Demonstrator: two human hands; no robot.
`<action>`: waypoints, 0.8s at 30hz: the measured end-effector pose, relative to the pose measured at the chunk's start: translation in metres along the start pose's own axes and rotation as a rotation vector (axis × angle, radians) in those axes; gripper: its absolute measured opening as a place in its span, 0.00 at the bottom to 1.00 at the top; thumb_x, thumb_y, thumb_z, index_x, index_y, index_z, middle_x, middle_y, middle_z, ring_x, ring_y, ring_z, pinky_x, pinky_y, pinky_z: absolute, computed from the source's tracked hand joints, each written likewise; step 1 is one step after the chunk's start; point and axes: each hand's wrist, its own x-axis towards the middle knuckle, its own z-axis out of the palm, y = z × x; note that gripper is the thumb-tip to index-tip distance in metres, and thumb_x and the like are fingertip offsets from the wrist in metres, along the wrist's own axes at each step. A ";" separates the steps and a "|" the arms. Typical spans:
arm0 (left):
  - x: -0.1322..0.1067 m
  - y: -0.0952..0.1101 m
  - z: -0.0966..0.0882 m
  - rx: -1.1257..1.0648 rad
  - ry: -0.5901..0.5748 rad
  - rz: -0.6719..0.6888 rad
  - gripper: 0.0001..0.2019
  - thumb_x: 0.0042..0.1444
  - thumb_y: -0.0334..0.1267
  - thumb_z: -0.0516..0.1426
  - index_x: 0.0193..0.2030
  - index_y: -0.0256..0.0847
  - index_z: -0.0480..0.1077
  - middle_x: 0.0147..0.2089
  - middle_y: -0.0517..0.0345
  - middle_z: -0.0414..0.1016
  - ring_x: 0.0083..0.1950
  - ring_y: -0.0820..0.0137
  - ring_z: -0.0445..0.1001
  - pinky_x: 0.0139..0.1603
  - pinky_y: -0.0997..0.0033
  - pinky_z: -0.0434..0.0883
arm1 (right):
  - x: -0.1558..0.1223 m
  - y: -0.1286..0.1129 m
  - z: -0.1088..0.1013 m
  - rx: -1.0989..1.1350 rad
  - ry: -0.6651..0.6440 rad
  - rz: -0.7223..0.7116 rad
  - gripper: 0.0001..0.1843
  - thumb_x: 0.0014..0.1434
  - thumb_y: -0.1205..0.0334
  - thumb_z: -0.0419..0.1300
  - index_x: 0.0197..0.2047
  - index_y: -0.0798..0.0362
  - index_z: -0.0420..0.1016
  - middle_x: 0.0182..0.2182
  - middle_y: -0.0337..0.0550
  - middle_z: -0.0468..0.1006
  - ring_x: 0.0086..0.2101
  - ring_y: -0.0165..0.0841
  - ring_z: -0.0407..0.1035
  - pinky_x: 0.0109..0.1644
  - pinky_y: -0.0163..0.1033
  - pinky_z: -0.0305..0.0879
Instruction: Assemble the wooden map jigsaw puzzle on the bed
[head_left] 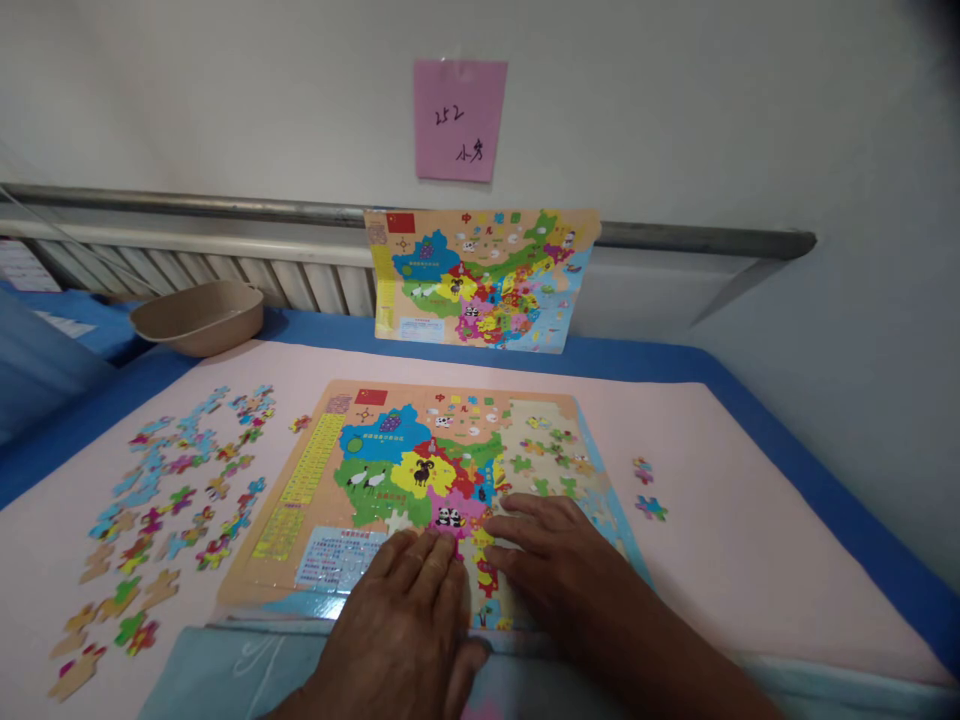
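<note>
Item, one puzzle (pixel 251 580), lying flat on the pink cloth (pixel 757 520) before us, its left part largely filled, its upper right showing pale backing with scattered coloured patches. Item, our left hand (pixel 409 590), laid over the lower middle, fingers together and fingertips just below the panda piece (pixel 450 517); whether a piece sits beneath, we cannot tell. Item, our right hand (pixel 551 555), fingers a little apart, fingertips at the narrow coloured strip right of the pandas; its thumb is hidden, so whether anything is pinched we cannot tell. Item, loose pieces (pixel 180 497), spread on the cloth left of the puzzle; two more pieces (pixel 651 508) lie to its right. Item, one card (pixel 420 262), printed with the same map, standing upright behind the puzzle. Item, one basin (pixel 199 320), far left. For good handling, in our judgement: one hand is best kept as a steady brace on neighbouring pieces while the other seats an edge with flat fingertips; tabs should be squared to their sockets before any pressure, colours checked against the card, and a piece that resists turned, not forced, lest its neighbours lift.
</note>
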 end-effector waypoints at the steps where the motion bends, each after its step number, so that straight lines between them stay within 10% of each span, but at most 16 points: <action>1: 0.000 0.000 0.001 -0.015 0.002 -0.014 0.22 0.71 0.52 0.56 0.56 0.34 0.78 0.60 0.44 0.81 0.58 0.55 0.82 0.59 0.51 0.78 | 0.000 0.000 0.000 -0.003 -0.007 0.005 0.14 0.68 0.78 0.61 0.47 0.50 0.81 0.54 0.43 0.82 0.59 0.47 0.70 0.60 0.56 0.68; 24: 0.000 0.005 0.001 -0.120 0.094 -0.099 0.12 0.68 0.38 0.56 0.48 0.37 0.79 0.57 0.49 0.82 0.57 0.56 0.80 0.57 0.50 0.75 | 0.000 -0.002 0.002 0.036 -0.063 0.056 0.13 0.70 0.75 0.62 0.49 0.47 0.80 0.55 0.43 0.81 0.60 0.44 0.68 0.62 0.53 0.62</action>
